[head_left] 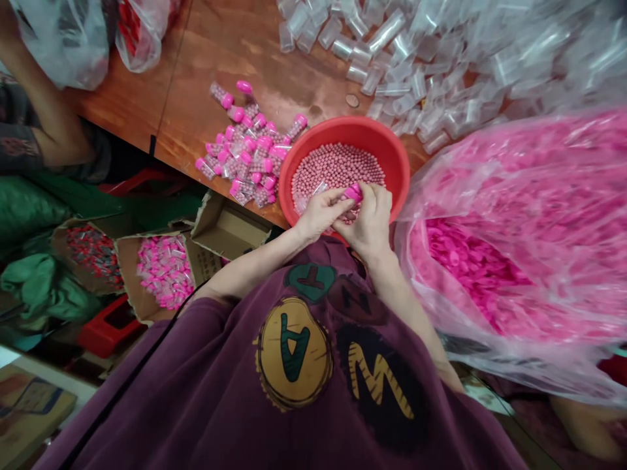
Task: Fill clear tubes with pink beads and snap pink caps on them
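Observation:
Over the near side of a red plastic bowl [399, 166], my left hand [318, 214] and my right hand [369, 219] come together with fingers closed. Between their fingertips is a small tube with a pink cap [353, 191]; the fingers cover most of the tube. Small pink beads [337, 163] fill the bottom of the bowl. An uncapped clear tube [321, 188] lies on the beads beside my left fingers. Left of the bowl, a heap of bead-filled, pink-capped tubes [247, 153] rests on the wooden table [206, 46].
Loose clear tubes [401, 78] cover the table's back right. A large plastic bag of pink caps [470, 267] stands at right. Lower left are cardboard boxes, one holding pink-capped tubes [165, 271]. Another person's arm [53, 111] is at far left, near plastic bags [63, 39].

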{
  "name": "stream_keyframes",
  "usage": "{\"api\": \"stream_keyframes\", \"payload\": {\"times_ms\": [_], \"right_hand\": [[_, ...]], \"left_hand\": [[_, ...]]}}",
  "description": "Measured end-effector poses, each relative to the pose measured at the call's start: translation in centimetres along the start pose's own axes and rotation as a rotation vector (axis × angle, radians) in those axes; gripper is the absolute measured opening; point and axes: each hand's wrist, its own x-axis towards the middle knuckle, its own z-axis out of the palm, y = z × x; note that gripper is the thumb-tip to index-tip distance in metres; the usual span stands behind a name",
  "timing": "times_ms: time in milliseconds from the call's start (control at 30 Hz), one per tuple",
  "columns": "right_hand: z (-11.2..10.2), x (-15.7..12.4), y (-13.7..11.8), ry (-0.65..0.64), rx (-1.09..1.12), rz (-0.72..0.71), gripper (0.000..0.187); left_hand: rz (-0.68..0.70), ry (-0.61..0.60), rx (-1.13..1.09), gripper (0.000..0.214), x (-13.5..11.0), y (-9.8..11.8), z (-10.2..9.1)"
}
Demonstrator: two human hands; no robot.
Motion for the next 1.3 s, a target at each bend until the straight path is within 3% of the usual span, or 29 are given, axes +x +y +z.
{"api": "stream_keyframes", "payload": {"times_ms": [300, 533, 633, 767, 900, 1033, 1133, 1200, 1300], "right_hand": [[1.2, 0.5, 0.4, -0.003, 0.010, -0.027, 0.084], [1.6, 0.7, 0.4, 0.022, 0.008, -0.019, 0.068], [1.6, 0.6, 0.4, 0.031, -0.009, -0.011, 0.068], [2.3, 0.5, 1.5, 0.039, -0.004, -0.057, 0.064], [4.5, 1.2, 2.8, 0.071, -0.016, -0.128, 0.053], [6.2, 2.2, 1.3, -0.013, 0.014, -0.125, 0.057], [6.1, 2.4, -0.5, -0.058, 0.142, -0.153, 0.068], [5.6, 1.6, -0.8, -0.013, 0.205, -0.132, 0.077], [4.9, -1.7, 0.7, 0.090, 0.293, 0.052, 0.081]], "left_hand": [[0.176, 0.091, 0.207, 0.022, -0.2, 0.6, -1.1], [0.050, 0.048, -0.065, 0.013, -0.1, 0.3, -0.6], [0.010, 0.050, -0.091, 0.020, 0.0, 0.0, -0.4], [-0.074, 0.102, -0.028, 0.030, 0.5, -0.3, -0.3], [-0.169, 0.116, 0.032, 0.032, 1.8, -0.7, -1.3], [-0.126, 0.180, 0.222, 0.018, 2.7, -0.4, -3.0], [0.088, 0.276, 0.428, 0.015, 3.5, 1.4, -4.5], [0.203, 0.319, 0.539, 0.013, 4.3, 3.8, -6.0], [0.286, 0.399, 0.709, 0.012, 5.6, 8.7, -9.7]]}}
